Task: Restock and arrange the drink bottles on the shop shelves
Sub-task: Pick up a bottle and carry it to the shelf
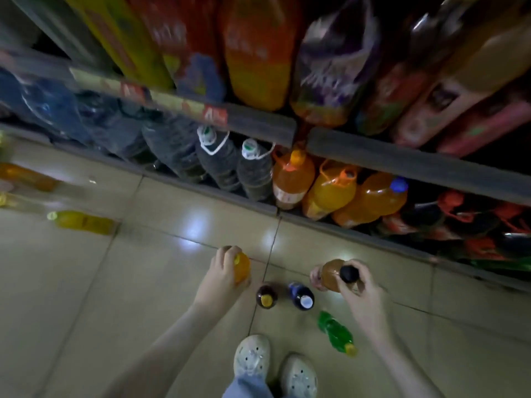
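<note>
Orange bottle [242, 268], amber black-capped bottle [333, 275], green bottle [334, 331], beige floor tiles [86, 282].

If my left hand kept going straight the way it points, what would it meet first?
Probably the leftmost orange jug on the bottom shelf; only bare floor lies between it and the left hand, though depth is unclear.

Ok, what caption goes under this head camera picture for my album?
Left hand grips an orange bottle, right hand an amber bottle, beside stocked shelves.
</note>
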Action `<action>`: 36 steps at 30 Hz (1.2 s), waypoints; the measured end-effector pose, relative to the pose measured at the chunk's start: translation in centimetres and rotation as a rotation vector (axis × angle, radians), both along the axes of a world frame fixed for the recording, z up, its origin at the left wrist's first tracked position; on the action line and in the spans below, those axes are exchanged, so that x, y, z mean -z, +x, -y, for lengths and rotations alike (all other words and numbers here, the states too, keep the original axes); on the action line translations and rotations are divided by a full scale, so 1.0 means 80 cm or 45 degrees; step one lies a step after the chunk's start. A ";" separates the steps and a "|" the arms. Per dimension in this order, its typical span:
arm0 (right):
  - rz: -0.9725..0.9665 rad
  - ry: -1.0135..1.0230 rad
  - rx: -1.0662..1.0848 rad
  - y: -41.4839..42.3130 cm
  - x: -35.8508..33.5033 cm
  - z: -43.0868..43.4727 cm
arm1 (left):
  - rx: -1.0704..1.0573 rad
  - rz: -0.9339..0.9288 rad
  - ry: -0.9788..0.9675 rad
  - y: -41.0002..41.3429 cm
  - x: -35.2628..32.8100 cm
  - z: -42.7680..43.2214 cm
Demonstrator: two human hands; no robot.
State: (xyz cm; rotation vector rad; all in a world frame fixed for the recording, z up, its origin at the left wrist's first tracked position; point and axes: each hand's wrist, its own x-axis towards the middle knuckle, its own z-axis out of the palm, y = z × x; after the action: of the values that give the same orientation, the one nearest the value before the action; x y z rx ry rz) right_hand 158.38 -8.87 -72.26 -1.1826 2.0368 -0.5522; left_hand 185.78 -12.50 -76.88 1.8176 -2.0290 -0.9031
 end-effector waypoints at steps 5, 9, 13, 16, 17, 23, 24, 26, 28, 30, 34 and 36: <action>-0.010 0.062 -0.142 0.016 0.154 0.014 | 0.330 0.169 -0.258 0.007 0.168 0.002; 0.001 0.214 -0.312 0.026 0.234 0.029 | 0.424 0.232 -0.256 0.012 0.259 0.000; -0.040 0.236 -0.446 0.033 0.269 0.031 | 0.416 0.194 -0.273 0.014 0.301 -0.015; -0.103 0.349 -0.562 0.047 0.258 0.025 | 0.317 0.255 -0.196 0.014 0.283 -0.032; -0.127 0.387 -0.583 0.051 0.249 0.025 | 0.262 0.298 -0.098 0.014 0.269 -0.034; -0.061 0.324 -0.477 0.075 0.083 0.046 | 0.104 0.311 0.388 -0.026 0.082 -0.025; -0.055 0.280 -0.471 0.075 0.042 0.050 | 0.104 0.267 0.409 -0.036 0.039 -0.018; -0.057 0.195 -0.461 0.073 -0.048 0.056 | 0.121 0.166 0.387 -0.059 -0.059 -0.002; -0.054 0.126 -0.461 0.067 -0.146 0.060 | 0.170 0.098 0.324 -0.081 -0.165 0.014; -0.013 0.061 -0.393 0.058 -0.243 0.060 | 0.212 0.058 0.231 -0.102 -0.266 0.028; -0.027 -0.168 -0.186 0.025 -0.430 0.054 | 0.355 -0.138 0.051 -0.132 -0.458 0.056; -0.081 -0.290 -0.113 0.002 -0.512 0.043 | 0.446 -0.191 -0.079 -0.149 -0.540 0.061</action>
State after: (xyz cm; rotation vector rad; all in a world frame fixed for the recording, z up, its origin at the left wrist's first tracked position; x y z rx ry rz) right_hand 158.53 -12.31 -31.31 -1.4339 2.0027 -0.7257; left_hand 173.87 -17.41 -33.64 1.3396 -2.2873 -1.0194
